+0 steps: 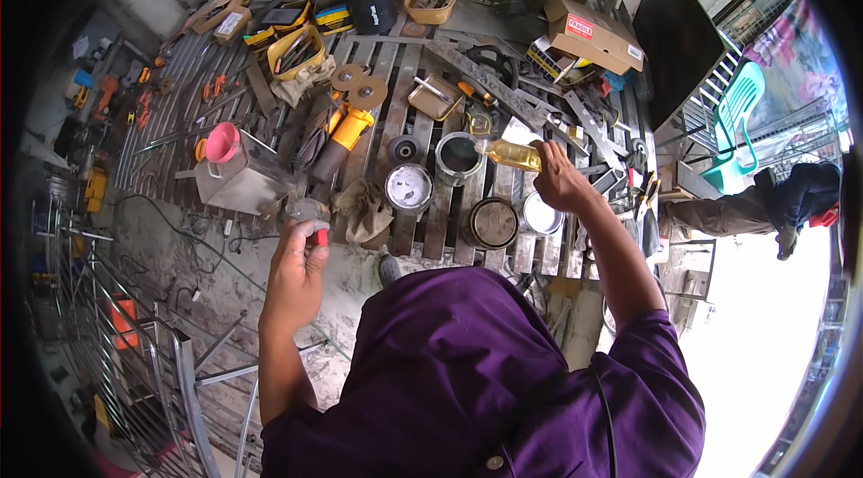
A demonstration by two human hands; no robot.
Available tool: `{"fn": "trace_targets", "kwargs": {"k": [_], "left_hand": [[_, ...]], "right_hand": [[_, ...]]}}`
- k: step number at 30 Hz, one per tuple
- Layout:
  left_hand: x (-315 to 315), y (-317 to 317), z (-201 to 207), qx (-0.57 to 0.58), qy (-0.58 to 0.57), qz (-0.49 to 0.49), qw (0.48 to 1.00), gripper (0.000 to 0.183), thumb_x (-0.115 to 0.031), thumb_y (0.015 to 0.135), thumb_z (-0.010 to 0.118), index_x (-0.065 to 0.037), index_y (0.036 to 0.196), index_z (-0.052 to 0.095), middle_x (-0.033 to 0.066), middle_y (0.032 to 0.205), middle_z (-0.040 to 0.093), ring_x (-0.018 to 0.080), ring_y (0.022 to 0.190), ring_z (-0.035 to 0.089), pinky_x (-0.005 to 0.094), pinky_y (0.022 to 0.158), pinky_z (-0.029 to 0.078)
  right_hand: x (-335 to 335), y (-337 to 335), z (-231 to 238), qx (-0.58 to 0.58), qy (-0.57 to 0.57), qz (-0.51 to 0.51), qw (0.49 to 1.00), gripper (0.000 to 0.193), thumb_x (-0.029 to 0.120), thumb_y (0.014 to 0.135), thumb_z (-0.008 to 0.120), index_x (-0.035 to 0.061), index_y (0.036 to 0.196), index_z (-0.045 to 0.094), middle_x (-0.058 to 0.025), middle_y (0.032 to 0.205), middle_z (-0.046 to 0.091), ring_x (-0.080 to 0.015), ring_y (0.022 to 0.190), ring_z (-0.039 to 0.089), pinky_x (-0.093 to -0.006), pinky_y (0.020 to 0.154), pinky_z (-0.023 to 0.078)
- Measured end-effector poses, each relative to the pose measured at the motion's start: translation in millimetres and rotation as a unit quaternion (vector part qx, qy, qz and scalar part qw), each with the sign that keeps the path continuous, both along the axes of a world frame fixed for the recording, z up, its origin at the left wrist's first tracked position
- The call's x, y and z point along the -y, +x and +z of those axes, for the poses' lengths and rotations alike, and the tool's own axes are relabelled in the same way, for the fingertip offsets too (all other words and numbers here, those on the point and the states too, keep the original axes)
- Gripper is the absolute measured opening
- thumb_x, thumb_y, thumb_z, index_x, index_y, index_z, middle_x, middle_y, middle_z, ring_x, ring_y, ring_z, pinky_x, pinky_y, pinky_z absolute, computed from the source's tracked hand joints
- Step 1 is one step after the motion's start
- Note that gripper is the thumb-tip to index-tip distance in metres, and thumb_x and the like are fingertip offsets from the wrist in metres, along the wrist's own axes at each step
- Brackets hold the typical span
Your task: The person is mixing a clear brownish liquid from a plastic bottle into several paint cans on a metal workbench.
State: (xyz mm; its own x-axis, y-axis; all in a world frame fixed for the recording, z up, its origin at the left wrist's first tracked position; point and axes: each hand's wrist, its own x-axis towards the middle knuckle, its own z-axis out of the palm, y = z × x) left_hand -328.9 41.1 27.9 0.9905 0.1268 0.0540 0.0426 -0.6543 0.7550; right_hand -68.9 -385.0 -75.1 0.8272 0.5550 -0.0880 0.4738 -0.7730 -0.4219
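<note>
My right hand is closed round a clear bottle of yellow liquid. The bottle lies nearly level, its neck at the rim of an open can with dark contents. Away to the left, my raised left hand pinches a small greyish, see-through rounded thing with a red part; its kind is unclear. Close to the dark can stand a can with a pale, smeared top, a can with a brown top and a can with a white top.
A slatted wooden table carries a yellow angle grinder, a rag, a small tray and metal bars. A pink cup sits on a metal box at left. Metal railings stand lower left; another person is at right.
</note>
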Motion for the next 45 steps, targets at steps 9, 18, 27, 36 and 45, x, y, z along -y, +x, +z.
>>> {"fn": "trace_targets", "kwargs": {"k": [9, 18, 27, 36, 45], "left_hand": [[1, 1, -4, 0.025, 0.039, -0.015, 0.999, 0.028, -0.017, 0.112, 0.06, -0.001, 0.136, 0.059, 0.0201, 0.131, 0.062, 0.0414, 0.119, 0.063, 0.0457, 0.102, 0.052], [0, 3, -5, 0.02, 0.035, -0.014, 0.999, 0.028, -0.012, 0.11, 0.061, -0.001, 0.136, 0.058, 0.0214, 0.131, 0.061, 0.0445, 0.12, 0.062, 0.0472, 0.104, 0.051], [0, 3, -4, 0.012, 0.042, -0.013, 0.999, 0.029, -0.011, 0.109, 0.061, -0.002, 0.137, 0.057, 0.0217, 0.131, 0.061, 0.0453, 0.12, 0.061, 0.0475, 0.105, 0.05], [1, 4, -2, 0.016, 0.029, -0.007, 0.999, 0.029, -0.013, 0.11, 0.06, -0.001, 0.137, 0.057, 0.0213, 0.131, 0.061, 0.0438, 0.119, 0.062, 0.0466, 0.104, 0.05], [-2, 3, -4, 0.028, 0.042, -0.005, 0.999, 0.029, -0.012, 0.11, 0.06, -0.002, 0.137, 0.057, 0.0206, 0.13, 0.06, 0.0427, 0.119, 0.061, 0.0462, 0.104, 0.051]], "right_hand": [[2, 2, 1, 0.031, -0.015, 0.008, 0.999, 0.065, 0.002, 0.084, 0.055, -0.0061, 0.147, 0.046, -0.0296, 0.133, 0.054, -0.0476, 0.131, 0.051, -0.0525, 0.118, 0.043], [5, 1, 1, 0.059, -0.026, 0.012, 0.998, 0.064, 0.002, 0.082, 0.059, -0.0059, 0.145, 0.048, -0.0294, 0.129, 0.055, -0.0476, 0.128, 0.053, -0.0538, 0.114, 0.045], [5, 0, 5, 0.071, -0.04, 0.016, 0.997, 0.063, 0.003, 0.082, 0.061, -0.0057, 0.144, 0.049, -0.0304, 0.127, 0.055, -0.0489, 0.128, 0.053, -0.0542, 0.113, 0.045], [10, 9, -27, 0.016, 0.106, 0.06, 0.992, 0.064, 0.004, 0.089, 0.06, -0.0015, 0.151, 0.042, -0.0327, 0.137, 0.056, -0.0517, 0.131, 0.054, -0.0527, 0.116, 0.045], [-38, 2, 3, -0.261, 0.413, -0.009, 0.873, 0.066, 0.02, 0.102, 0.065, -0.0017, 0.159, 0.041, -0.0121, 0.14, 0.06, -0.0252, 0.125, 0.06, -0.0411, 0.109, 0.048]]}}
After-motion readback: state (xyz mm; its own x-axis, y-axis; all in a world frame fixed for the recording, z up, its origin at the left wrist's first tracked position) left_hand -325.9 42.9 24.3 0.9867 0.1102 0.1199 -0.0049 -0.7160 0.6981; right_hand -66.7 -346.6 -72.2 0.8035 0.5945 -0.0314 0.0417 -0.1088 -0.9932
